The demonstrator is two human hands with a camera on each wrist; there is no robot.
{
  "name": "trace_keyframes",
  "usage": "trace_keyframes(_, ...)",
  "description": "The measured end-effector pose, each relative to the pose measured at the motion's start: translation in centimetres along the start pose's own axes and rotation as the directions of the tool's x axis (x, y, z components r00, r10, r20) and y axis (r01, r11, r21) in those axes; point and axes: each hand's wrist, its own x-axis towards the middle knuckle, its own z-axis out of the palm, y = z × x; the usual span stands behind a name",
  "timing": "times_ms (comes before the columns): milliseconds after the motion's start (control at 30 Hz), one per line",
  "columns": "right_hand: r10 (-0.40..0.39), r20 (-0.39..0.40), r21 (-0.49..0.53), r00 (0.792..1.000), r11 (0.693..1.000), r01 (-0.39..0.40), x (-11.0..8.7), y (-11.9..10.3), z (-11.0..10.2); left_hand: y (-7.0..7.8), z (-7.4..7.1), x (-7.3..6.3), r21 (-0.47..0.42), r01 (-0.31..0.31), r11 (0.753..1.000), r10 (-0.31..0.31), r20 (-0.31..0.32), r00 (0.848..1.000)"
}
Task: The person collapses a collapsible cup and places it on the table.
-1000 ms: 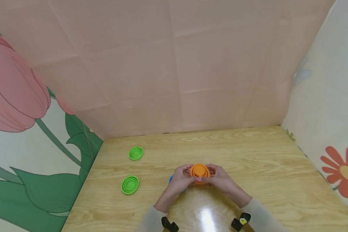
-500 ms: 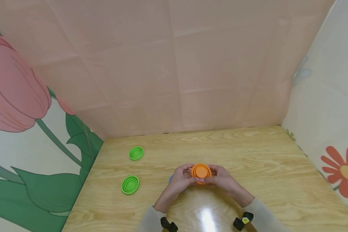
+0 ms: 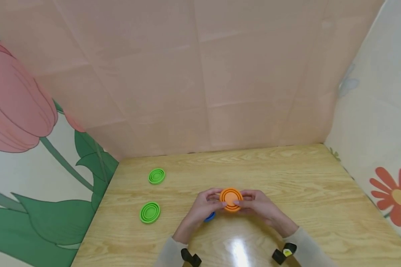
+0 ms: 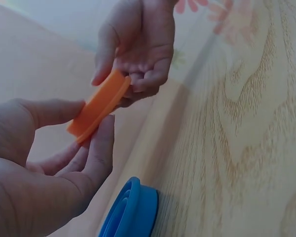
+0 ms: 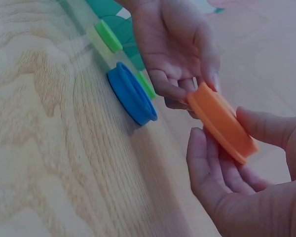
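Observation:
An orange collapsible cup (image 3: 231, 196), pressed down to a flat ringed disc, is held above the table between both hands. My left hand (image 3: 202, 207) pinches its left edge, thumb on the near face and fingers behind. On the opposite edge, my right hand (image 3: 264, 209) pinches it the same way. Seen from the side in the left wrist view, the orange cup (image 4: 99, 106) is a short, thick disc with a wider rim. A blue collapsible cup (image 5: 132, 94) lies flattened on the table below the left hand, which hides most of it in the head view.
Two green collapsed cups lie on the left of the wooden table (image 3: 304, 185): one green cup (image 3: 156, 176) farther back, another green cup (image 3: 150, 213) nearer. A pinkish sheet (image 3: 200, 81) rises behind the table, with a flower-printed wall (image 3: 381, 141) at the right.
The orange cup's raised centre has been pressed in, leaving it flat and facing the head camera. The hands have drawn slightly apart, uncovering a different part of the blue cup.

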Motion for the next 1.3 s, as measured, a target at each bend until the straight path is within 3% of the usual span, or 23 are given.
trace_keyframes(233, 0.015, -0.014, 0.028, 1.000, 0.999, -0.015, -0.2, -0.2, -0.4, 0.2, -0.3, 0.0, -0.044, 0.006, 0.999, -0.006, 0.004, 1.000)
trace_keyframes(467, 0.016, -0.031, 0.012, 0.999, 1.000, -0.015, -0.2, -0.1, -0.3, 0.4, -0.7, 0.0, -0.086, 0.051, 0.995, -0.050, 0.020, 0.999)
trace_keyframes(600, -0.051, -0.064, -0.100, 0.997, 0.994, 0.044, -0.1, 0.0, -0.3, 0.5, -1.2, 0.2, -0.111, 0.078, 0.991, -0.076, 0.016, 0.997)
trace_keyframes(767, -0.170, -0.004, -0.258, 0.985, 0.952, 0.163, 0.1, 0.3, 0.1, 0.5, -1.5, 0.1, -0.160, 0.106, 0.981, -0.104, 0.018, 0.994)
trace_keyframes(1033, -0.229, 0.047, -0.296, 0.972, 0.927, 0.232, 0.0, 0.1, 0.9, 0.6, -1.6, -0.1, -0.151, 0.122, 0.981, -0.116, 0.047, 0.992)
trace_keyframes(1300, -0.231, 0.034, -0.281, 0.972, 0.931, 0.231, 0.3, 0.0, 0.8, 0.8, -1.8, -0.3, -0.161, 0.124, 0.979, -0.114, 0.070, 0.991)
